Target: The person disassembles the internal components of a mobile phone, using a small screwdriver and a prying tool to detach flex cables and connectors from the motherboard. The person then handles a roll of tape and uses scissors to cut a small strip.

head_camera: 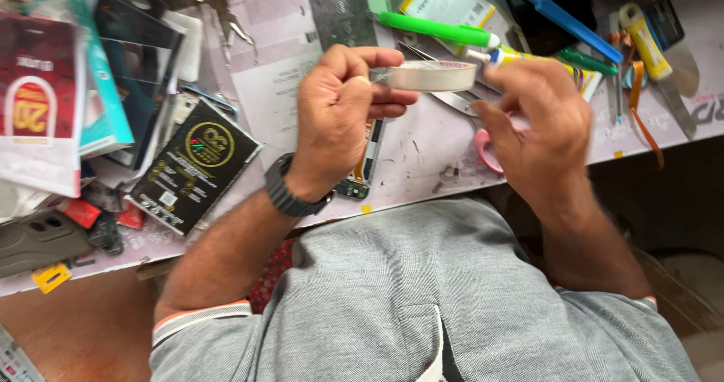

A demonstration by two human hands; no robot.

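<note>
A roll of clear tape (pixel 431 75) is held above the cluttered work table (pixel 422 163), gripped from both sides. My left hand (pixel 341 110), with a black watch on the wrist, pinches the roll's left edge. My right hand (pixel 537 122) grips its right edge. Under my left hand lies a narrow phone circuit board (pixel 365 172) on the table. Scissors with pink handles (pixel 486 150) lie beneath my right hand, mostly hidden by it.
Phone-part boxes, a black packet (pixel 194 167) and a dark phone case (pixel 38 240) pile up at the left. A green tool (pixel 436 29), a blue-handled tool (pixel 573 21), a yellow-handled knife (pixel 652 50) and a glue tube lie at the back right. My grey shirt fills the foreground.
</note>
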